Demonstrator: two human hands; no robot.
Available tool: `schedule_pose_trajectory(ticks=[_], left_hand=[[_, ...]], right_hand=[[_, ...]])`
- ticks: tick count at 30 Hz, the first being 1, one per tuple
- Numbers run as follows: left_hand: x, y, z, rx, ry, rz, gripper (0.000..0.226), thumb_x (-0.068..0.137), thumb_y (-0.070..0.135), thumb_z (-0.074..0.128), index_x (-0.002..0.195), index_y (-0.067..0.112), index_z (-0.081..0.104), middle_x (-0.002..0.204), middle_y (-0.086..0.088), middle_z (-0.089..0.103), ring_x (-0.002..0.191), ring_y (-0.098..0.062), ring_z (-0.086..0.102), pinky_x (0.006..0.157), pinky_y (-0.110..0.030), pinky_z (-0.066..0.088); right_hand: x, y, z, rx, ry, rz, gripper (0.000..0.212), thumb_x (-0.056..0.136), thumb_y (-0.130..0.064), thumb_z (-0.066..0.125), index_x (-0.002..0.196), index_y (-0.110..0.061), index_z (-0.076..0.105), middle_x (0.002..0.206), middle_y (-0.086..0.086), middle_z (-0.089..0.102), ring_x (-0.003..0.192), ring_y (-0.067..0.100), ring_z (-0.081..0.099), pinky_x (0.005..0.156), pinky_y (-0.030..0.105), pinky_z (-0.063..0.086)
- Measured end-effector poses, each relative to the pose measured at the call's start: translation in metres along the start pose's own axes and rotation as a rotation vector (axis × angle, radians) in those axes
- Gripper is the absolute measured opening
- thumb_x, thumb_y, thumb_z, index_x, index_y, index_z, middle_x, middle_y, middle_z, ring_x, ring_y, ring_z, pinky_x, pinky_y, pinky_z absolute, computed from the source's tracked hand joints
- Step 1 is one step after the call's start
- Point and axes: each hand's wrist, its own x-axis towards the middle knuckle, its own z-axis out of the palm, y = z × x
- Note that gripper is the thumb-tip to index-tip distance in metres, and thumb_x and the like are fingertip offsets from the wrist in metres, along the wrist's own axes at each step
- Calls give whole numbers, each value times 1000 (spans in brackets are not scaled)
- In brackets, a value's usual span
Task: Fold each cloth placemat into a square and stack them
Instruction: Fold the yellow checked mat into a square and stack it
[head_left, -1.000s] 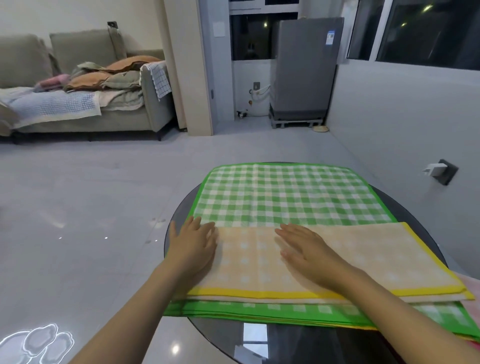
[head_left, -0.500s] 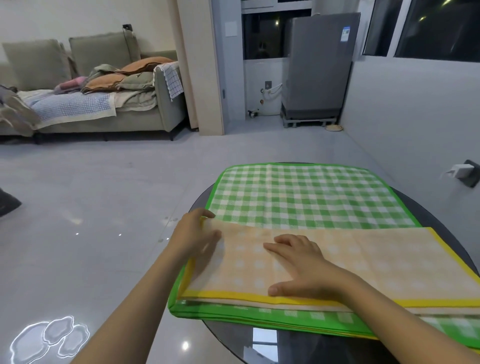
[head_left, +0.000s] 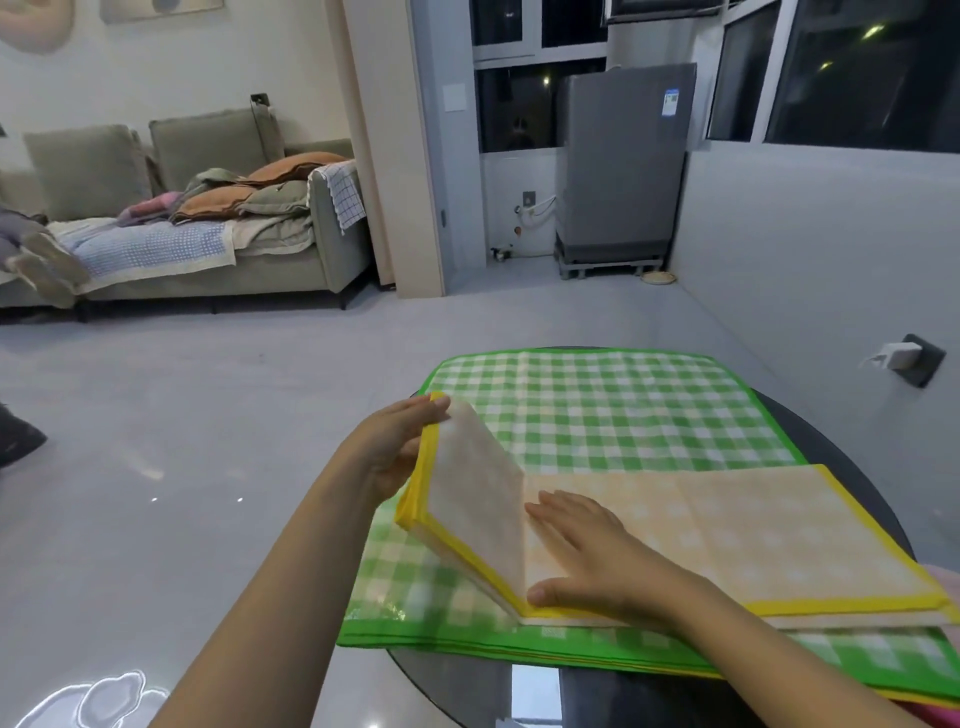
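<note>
A yellow-bordered checked placemat (head_left: 753, 525), folded in half lengthwise, lies across a green checked placemat (head_left: 597, 405) spread on a round dark glass table (head_left: 841, 457). My left hand (head_left: 395, 447) grips the yellow mat's left end and holds it lifted and tilted up toward the right. My right hand (head_left: 582, 556) lies flat with straight fingers on the mat near its middle, right beside the raised flap. Under the green mat's near edge more yellow and green layers show.
The table's front rim (head_left: 519, 691) is near my body. A pink cloth (head_left: 948, 571) peeks in at the right edge. Grey floor surrounds the table; a sofa (head_left: 208, 249) with piled laundry stands far left, and a wall socket (head_left: 904, 358) is at right.
My left hand has taken hold of the yellow mat's left end and raised it up and rightward. My right hand slid to the mat's middle and stays pressed flat.
</note>
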Motion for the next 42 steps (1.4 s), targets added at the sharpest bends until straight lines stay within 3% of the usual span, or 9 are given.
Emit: schedule_pose_trajectory(ticks=[3,9,13,18,24,27,33,39,42], left_hand=[[-9,2,36,-68,-82,-5,22,91,18,56,71,13,50,35,5,42,29,-4,37,36,-14,34],[-3,-20,103,-72,-172,74,8,86,14,64,86,7,60,55,3,55,41,-7,47,52,-19,50],[6,-51,141,56,-128,33,39,80,17,74,112,2,57,70,-4,64,42,-7,52,57,-23,50],[13,-83,172,194,-33,27,42,76,16,77,110,9,55,82,-11,65,51,-12,61,44,-19,48],[25,-109,180,396,7,64,45,73,26,79,108,11,54,75,-5,66,66,-25,67,67,-42,59],[24,-107,183,545,-15,135,34,86,43,62,96,11,58,75,-8,66,68,-25,65,61,-37,53],[47,-109,163,1208,-70,448,18,87,33,53,94,32,70,114,7,63,114,-15,50,93,-36,34],[44,-105,144,1284,-168,512,14,87,39,58,99,36,65,110,9,57,112,-14,49,93,-37,29],[33,-100,135,1326,-143,474,20,84,46,62,99,35,64,104,7,53,104,-14,52,90,-34,30]], right_hand=[[-11,9,-13,275,173,105,78,72,-62,64,139,-38,34,141,-10,33,132,8,33,112,29,27],[-41,31,-50,634,398,202,24,92,-39,53,113,-29,60,107,-9,64,95,4,60,78,18,47],[-61,44,-63,798,340,341,29,95,-41,44,104,-21,64,88,-3,70,70,11,62,62,27,46],[-77,50,-59,777,280,436,32,89,-48,52,108,-22,57,72,-4,63,51,8,56,43,17,36],[-81,56,-39,414,241,404,56,81,-38,64,130,-28,38,77,-11,52,70,7,54,64,21,42],[-79,58,-29,303,272,387,63,81,-30,62,137,-27,31,71,-17,39,78,11,48,75,32,46],[-76,59,-25,216,271,336,73,84,-29,60,143,-33,17,75,-7,49,77,22,56,71,39,47],[-76,66,-30,139,254,379,65,86,-29,58,141,-30,23,71,-14,39,77,18,50,57,27,37],[-75,77,-38,106,260,403,60,87,-27,58,139,-27,28,80,-11,49,87,21,52,64,30,38]])
